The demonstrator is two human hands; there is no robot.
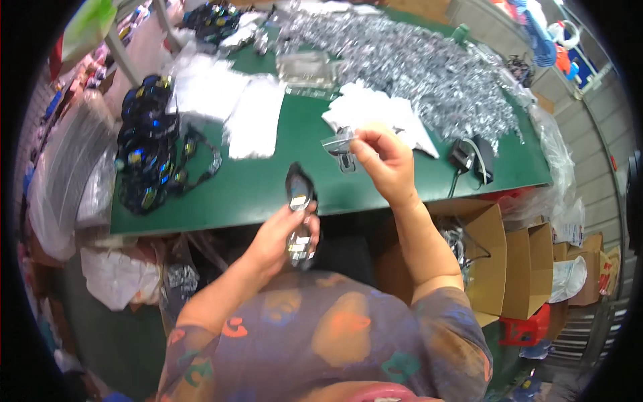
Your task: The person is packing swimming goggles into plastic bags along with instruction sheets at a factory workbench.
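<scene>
My left hand is closed around a pair of dark swimming goggles with shiny mirrored lenses, held at the near edge of the green table. Over the tabletop, my right hand pinches a small clear plastic bag by its upper edge. A little dark piece shows inside the bag, too small to name. Just beyond that hand lies a pile of white sheets or bags. Farther off, a broad heap of small shiny clear packets covers the back of the table.
A cluster of dark goggles lies on the table's left side. Nearby are stacks of white bags and a clear plastic box. Black adapter-like items with a cable sit at right, above open cardboard boxes.
</scene>
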